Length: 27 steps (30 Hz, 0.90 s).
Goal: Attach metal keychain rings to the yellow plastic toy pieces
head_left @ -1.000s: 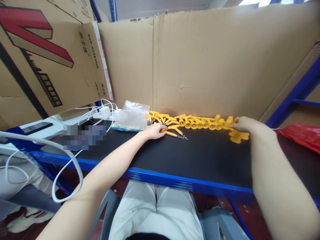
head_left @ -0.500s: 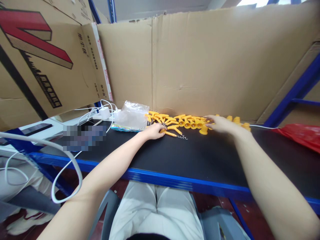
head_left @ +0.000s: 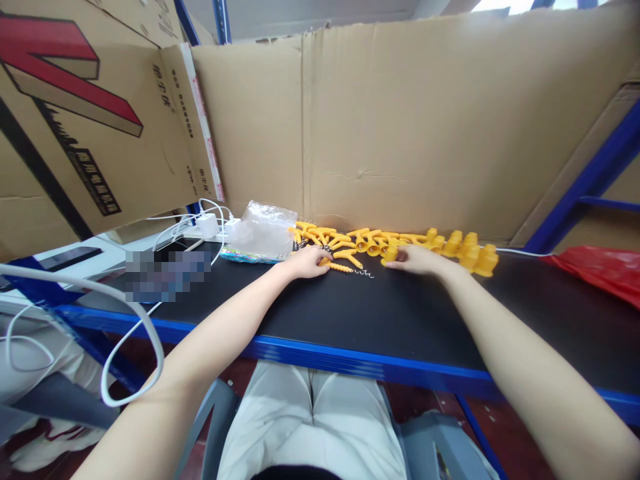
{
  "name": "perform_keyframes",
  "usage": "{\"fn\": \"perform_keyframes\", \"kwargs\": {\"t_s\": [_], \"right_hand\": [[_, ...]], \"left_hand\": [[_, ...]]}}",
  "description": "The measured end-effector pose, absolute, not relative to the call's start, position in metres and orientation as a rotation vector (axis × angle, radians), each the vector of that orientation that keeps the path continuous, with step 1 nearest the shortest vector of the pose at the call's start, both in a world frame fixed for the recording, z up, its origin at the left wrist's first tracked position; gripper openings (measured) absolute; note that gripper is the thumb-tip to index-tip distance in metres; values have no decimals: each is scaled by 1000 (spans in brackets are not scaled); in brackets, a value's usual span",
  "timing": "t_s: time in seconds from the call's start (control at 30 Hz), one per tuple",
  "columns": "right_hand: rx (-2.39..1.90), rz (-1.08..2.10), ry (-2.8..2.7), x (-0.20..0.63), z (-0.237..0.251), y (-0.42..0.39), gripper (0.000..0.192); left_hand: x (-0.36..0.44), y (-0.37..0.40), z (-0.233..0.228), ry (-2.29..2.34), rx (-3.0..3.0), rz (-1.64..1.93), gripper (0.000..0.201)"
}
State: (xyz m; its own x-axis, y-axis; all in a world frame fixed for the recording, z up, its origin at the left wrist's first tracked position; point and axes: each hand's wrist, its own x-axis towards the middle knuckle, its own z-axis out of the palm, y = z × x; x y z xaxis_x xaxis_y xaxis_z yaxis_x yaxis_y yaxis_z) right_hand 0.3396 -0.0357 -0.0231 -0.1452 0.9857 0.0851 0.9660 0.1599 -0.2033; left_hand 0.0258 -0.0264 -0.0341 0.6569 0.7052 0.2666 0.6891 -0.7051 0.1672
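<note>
Your left hand (head_left: pixel 306 261) lies palm down near the back edge of the bench (head_left: pixel 350 313), its fingers loosely curled over a yellow corkscrew piece (head_left: pixel 341 267) whose metal spiral points right; whether they grip it you cannot tell. Your right hand (head_left: pixel 417 260) rests just beside it, fingers pinching a small yellow cap (head_left: pixel 390 254). Along the cardboard wall (head_left: pixel 400 127) runs a row of yellow parts (head_left: pixel 380 240), ending in upright caps (head_left: pixel 473 250). A clear plastic bag (head_left: pixel 263 230) sits left of the row.

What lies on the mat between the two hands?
Head view: between left hand and right hand lie yellow corkscrew pieces, one with bare metal spiral.
</note>
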Motion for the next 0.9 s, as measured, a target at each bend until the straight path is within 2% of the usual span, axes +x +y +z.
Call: {"fn": "perform_keyframes", "kwargs": {"t_s": [0.3, 0.6, 0.9], "right_hand": [[-1876, 107, -2193, 325, -28, -33, 25], [-1809, 70, -2231, 318, -15, -43, 21], [-1711, 149, -2325, 301, -16, -49, 31]], "left_hand": [[26, -28, -32, 1325, 2740, 318, 35], [27, -32, -30, 1399, 2748, 491, 35], [27, -36, -24, 1418, 2711, 618, 30]]}}
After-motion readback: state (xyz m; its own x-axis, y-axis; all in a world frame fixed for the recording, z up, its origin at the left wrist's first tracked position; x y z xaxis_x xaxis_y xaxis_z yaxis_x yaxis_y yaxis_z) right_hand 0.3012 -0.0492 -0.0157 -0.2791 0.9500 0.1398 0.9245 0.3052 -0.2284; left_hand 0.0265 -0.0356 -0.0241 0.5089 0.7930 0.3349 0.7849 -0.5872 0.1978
